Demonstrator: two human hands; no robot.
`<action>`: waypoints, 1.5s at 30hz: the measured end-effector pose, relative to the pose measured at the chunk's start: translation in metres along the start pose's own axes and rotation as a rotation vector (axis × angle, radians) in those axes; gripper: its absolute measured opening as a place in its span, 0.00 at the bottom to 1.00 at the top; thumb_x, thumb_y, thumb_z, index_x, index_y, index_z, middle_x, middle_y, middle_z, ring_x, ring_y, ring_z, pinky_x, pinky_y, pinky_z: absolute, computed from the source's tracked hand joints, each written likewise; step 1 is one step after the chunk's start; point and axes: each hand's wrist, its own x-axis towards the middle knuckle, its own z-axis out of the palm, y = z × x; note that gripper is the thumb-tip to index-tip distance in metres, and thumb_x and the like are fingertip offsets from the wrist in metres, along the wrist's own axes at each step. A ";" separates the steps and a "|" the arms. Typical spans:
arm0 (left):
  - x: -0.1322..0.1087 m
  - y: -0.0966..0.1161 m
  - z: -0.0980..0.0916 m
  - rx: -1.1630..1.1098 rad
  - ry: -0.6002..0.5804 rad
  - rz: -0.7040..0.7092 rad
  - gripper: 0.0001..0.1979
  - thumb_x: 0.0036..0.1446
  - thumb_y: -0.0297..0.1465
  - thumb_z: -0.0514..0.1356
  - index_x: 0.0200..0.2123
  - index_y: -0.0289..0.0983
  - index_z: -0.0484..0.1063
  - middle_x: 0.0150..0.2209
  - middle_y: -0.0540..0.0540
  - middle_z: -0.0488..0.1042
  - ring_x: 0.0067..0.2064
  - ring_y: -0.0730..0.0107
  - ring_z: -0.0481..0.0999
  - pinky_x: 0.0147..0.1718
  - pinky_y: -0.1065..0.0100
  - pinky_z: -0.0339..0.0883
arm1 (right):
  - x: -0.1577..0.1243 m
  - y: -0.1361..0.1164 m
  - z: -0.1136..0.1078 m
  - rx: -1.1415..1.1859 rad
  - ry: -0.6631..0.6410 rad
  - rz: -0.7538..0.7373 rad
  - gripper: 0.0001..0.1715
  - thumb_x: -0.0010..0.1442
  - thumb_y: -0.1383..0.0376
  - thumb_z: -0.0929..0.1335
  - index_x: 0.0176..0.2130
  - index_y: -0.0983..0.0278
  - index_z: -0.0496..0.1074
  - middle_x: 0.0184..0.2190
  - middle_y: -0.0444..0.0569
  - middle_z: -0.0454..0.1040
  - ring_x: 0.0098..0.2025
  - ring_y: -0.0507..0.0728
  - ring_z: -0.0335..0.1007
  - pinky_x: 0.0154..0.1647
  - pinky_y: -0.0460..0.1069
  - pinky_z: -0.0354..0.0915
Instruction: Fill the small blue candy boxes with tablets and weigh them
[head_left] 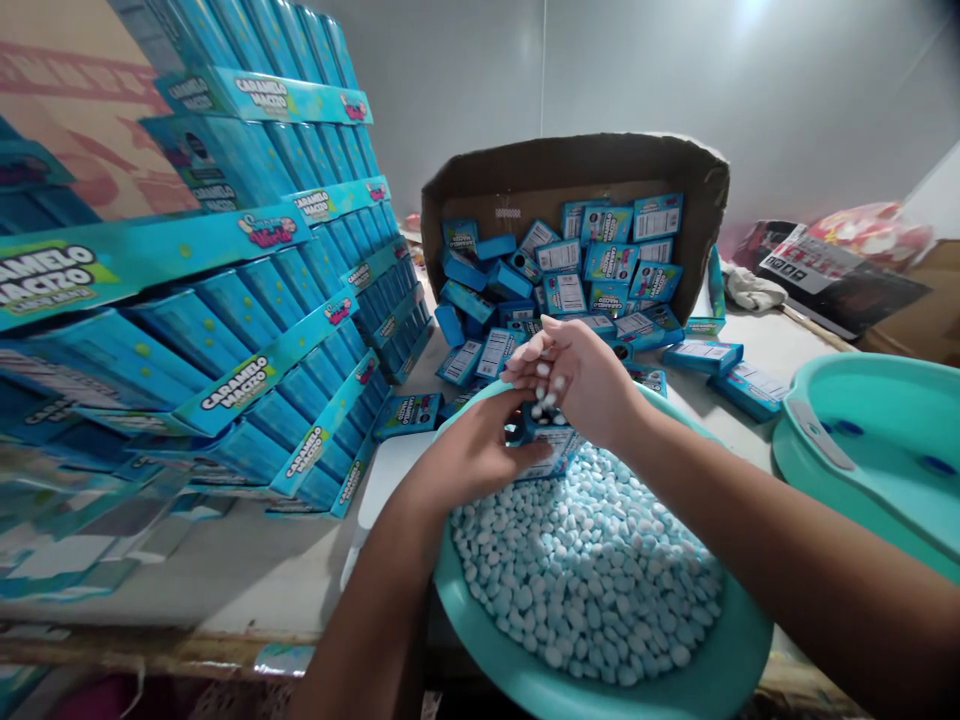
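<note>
Gripping a small blue box (561, 454) between the left fingers (525, 458) at the frame's centre, over the candy-filled turquoise basin (744, 640). Cupping loose candies (558, 384) in curled right fingers (527, 358) just above the box, spilling some toward its top.

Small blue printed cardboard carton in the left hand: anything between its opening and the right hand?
Only small rounded pale candies, in the gap between the right hand and the small blue printed cardboard carton. The left hand grips the carton's side; no other obstruction visible.
</note>
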 end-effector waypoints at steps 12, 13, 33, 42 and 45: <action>0.003 -0.005 0.002 -0.095 0.009 -0.129 0.24 0.54 0.36 0.66 0.55 0.41 0.71 0.47 0.44 0.79 0.44 0.59 0.79 0.42 0.61 0.73 | 0.002 -0.004 -0.012 -0.289 -0.014 -0.152 0.24 0.62 0.48 0.65 0.29 0.64 0.71 0.31 0.50 0.76 0.37 0.56 0.74 0.43 0.50 0.68; 0.002 -0.006 0.002 -0.104 0.012 -0.150 0.25 0.54 0.37 0.66 0.55 0.41 0.71 0.47 0.45 0.79 0.44 0.59 0.79 0.42 0.61 0.74 | 0.002 -0.008 -0.015 -0.431 0.007 -0.190 0.24 0.64 0.48 0.64 0.30 0.64 0.71 0.31 0.49 0.75 0.38 0.56 0.73 0.42 0.50 0.67; 0.001 0.001 0.002 -0.060 0.067 -0.123 0.22 0.53 0.32 0.64 0.53 0.42 0.72 0.49 0.46 0.78 0.47 0.61 0.78 0.45 0.63 0.73 | -0.026 -0.037 -0.023 -1.867 -0.070 0.024 0.15 0.57 0.65 0.66 0.20 0.63 0.66 0.20 0.48 0.69 0.23 0.53 0.57 0.24 0.51 0.49; 0.001 0.004 0.000 -0.032 0.042 -0.081 0.21 0.54 0.32 0.64 0.53 0.42 0.72 0.51 0.46 0.77 0.49 0.61 0.77 0.47 0.63 0.71 | -0.028 -0.034 -0.002 -1.973 -0.167 0.053 0.13 0.55 0.74 0.64 0.20 0.64 0.65 0.22 0.47 0.68 0.25 0.52 0.56 0.26 0.51 0.48; 0.000 0.004 -0.001 -0.023 0.037 -0.068 0.20 0.54 0.31 0.64 0.52 0.43 0.72 0.50 0.48 0.77 0.48 0.62 0.76 0.45 0.64 0.70 | -0.027 -0.029 -0.003 -1.838 -0.170 -0.029 0.12 0.57 0.72 0.64 0.23 0.64 0.68 0.25 0.47 0.72 0.27 0.52 0.60 0.27 0.50 0.50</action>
